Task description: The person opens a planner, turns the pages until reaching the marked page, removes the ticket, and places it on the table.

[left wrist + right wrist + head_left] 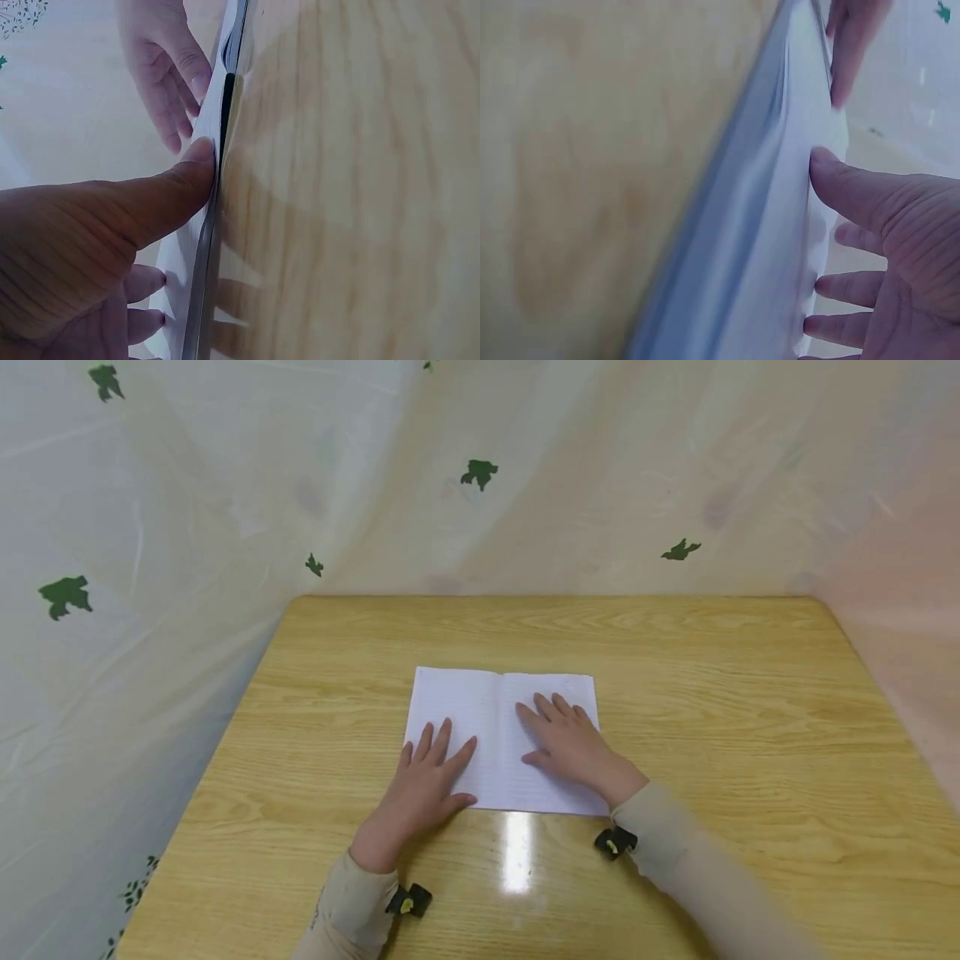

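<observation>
An open notebook (487,777) with faintly lined white pages lies flat on the wooden table. On its left page rests my left hand (423,789), fingers spread and thumb near the bottom edge. My right hand (573,747) lies on the right page with its fingers extended toward the top. In the left wrist view, the left thumb (180,184) touches the page close to the notebook's edge (212,202). The right wrist view shows the right thumb and fingertips (840,289) against the paper, with the layered page edges (742,195) beside them.
The wood-grain table (712,693) extends around the notebook on all sides. Behind it and at the left hangs a pale curtain (375,468) with green leaf-like shapes. Each sleeve cuff carries a small black item (617,842). Light reflects off the tabletop below the notebook.
</observation>
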The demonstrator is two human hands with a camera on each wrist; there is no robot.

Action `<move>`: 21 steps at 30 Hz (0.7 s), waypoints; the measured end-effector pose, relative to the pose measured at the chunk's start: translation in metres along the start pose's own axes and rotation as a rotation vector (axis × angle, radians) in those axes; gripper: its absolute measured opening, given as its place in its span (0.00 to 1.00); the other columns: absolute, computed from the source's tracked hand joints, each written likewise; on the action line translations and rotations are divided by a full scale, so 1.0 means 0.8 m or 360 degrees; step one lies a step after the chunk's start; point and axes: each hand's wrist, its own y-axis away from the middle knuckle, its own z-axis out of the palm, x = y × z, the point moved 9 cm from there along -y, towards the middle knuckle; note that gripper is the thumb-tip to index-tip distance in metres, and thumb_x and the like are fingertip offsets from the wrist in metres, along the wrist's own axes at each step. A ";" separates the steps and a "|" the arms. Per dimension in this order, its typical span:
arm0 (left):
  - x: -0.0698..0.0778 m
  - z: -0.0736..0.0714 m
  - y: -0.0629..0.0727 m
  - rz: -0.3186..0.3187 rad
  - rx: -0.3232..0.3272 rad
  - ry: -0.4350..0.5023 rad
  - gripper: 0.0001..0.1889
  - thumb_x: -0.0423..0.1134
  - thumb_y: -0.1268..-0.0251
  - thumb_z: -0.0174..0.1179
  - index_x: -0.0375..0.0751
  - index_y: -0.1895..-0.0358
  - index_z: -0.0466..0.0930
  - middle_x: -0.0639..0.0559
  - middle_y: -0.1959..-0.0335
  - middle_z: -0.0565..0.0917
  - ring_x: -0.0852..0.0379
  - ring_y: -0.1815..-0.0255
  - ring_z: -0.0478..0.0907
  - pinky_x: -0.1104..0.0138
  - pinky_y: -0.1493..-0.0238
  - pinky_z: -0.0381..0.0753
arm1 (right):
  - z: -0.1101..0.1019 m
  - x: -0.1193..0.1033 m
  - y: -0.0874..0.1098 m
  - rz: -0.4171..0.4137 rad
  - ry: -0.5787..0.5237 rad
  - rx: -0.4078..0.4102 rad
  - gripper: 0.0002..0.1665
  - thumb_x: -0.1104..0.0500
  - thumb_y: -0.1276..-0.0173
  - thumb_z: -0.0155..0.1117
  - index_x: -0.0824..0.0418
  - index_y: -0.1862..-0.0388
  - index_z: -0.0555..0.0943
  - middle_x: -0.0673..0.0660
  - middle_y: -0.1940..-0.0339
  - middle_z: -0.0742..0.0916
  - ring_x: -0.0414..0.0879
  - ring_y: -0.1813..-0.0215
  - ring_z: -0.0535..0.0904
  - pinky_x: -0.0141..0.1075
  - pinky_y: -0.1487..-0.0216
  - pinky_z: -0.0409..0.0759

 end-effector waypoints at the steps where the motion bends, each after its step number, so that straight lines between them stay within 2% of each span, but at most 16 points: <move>1: 0.000 0.000 0.001 0.0000 -0.0012 0.0011 0.39 0.58 0.38 0.62 0.51 0.26 0.63 0.34 0.24 0.51 0.30 0.25 0.45 0.35 0.32 0.51 | -0.003 0.008 -0.002 0.0033 -0.0007 -0.0017 0.47 0.44 0.34 0.65 0.59 0.23 0.58 0.69 0.24 0.59 0.70 0.25 0.51 0.66 0.32 0.53; 6: -0.002 0.002 0.002 -0.0002 -0.0042 0.0047 0.39 0.59 0.37 0.61 0.52 0.25 0.61 0.35 0.23 0.50 0.31 0.24 0.43 0.35 0.32 0.51 | -0.014 0.045 -0.013 0.0174 -0.0023 -0.0082 0.52 0.43 0.38 0.69 0.62 0.23 0.57 0.70 0.24 0.58 0.71 0.25 0.49 0.67 0.33 0.53; 12: -0.004 0.007 0.002 0.0000 -0.0061 0.0094 0.39 0.58 0.36 0.61 0.52 0.24 0.60 0.35 0.23 0.50 0.32 0.24 0.43 0.35 0.32 0.49 | -0.022 0.079 -0.024 0.0251 -0.0093 -0.0092 0.56 0.44 0.41 0.72 0.66 0.23 0.55 0.72 0.24 0.59 0.72 0.26 0.49 0.70 0.35 0.54; 16: -0.003 0.009 0.001 0.0019 -0.0066 0.0098 0.39 0.58 0.36 0.61 0.51 0.24 0.60 0.35 0.23 0.50 0.32 0.24 0.44 0.35 0.32 0.50 | -0.027 0.096 -0.026 0.0296 -0.0111 -0.0089 0.57 0.43 0.42 0.73 0.67 0.24 0.56 0.72 0.25 0.59 0.72 0.26 0.50 0.70 0.35 0.54; 21: -0.002 0.008 0.000 0.0031 -0.0069 0.0092 0.39 0.58 0.37 0.61 0.51 0.25 0.61 0.35 0.23 0.51 0.31 0.25 0.45 0.34 0.33 0.50 | -0.031 0.102 -0.023 0.0337 -0.0114 -0.0048 0.57 0.43 0.43 0.74 0.66 0.24 0.58 0.72 0.25 0.59 0.71 0.26 0.50 0.69 0.34 0.53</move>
